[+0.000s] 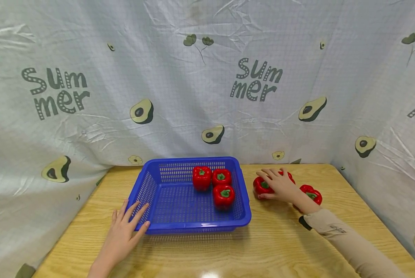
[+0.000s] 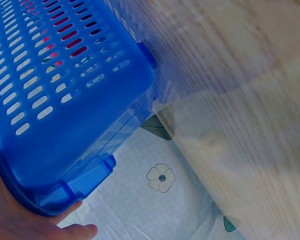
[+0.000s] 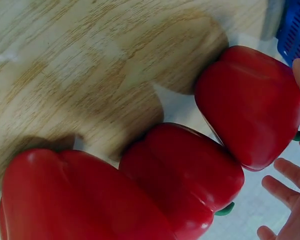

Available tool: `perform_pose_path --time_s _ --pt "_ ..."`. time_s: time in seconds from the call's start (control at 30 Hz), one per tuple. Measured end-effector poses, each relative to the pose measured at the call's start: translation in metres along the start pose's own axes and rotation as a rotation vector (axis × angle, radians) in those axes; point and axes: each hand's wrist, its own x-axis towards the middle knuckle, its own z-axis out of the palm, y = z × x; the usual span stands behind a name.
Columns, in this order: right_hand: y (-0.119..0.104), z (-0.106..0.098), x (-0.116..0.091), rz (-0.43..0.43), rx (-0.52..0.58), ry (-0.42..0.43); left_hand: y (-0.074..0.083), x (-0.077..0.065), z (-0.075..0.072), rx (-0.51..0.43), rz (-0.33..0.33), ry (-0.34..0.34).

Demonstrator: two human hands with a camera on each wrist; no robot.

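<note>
My left hand [image 1: 118,235] rests at the near left corner of a blue plastic basket [image 1: 193,225], its fingers spread over the rim. The left wrist view shows the slotted basket side [image 2: 85,115] with fingers at its corner. Inside the basket, three red bell peppers stand grouped at the right, one being the front bell pepper [image 1: 223,199]. Over at the right, my right hand [image 1: 282,187] reaches over a red bell pepper [image 1: 261,186], thumb at its near side and fingers spread out. The right wrist view has this bell pepper [image 3: 250,107] beside the thumb.
Two more red bell peppers lie by the right hand: a middle bell pepper [image 3: 182,175] and an outer bell pepper [image 1: 312,194]. Everything is on a wooden table [image 1: 277,239]. A pale printed cloth [image 1: 179,96] hangs behind and along both sides.
</note>
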Motion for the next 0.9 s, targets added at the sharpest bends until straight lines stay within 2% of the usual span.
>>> perform_pose_path --time_s 0.43,0.9 --pt "-0.0009 0.0070 -0.0013 0.034 -0.043 -0.043 0.0001 -0.0013 -0.0001 -0.003 -0.012 -0.014" --pt "-0.0012 0.0094 -0.0033 0.001 -0.083 -0.009 0.0015 -0.0012 -0.0005 0.000 -0.024 -0.019"
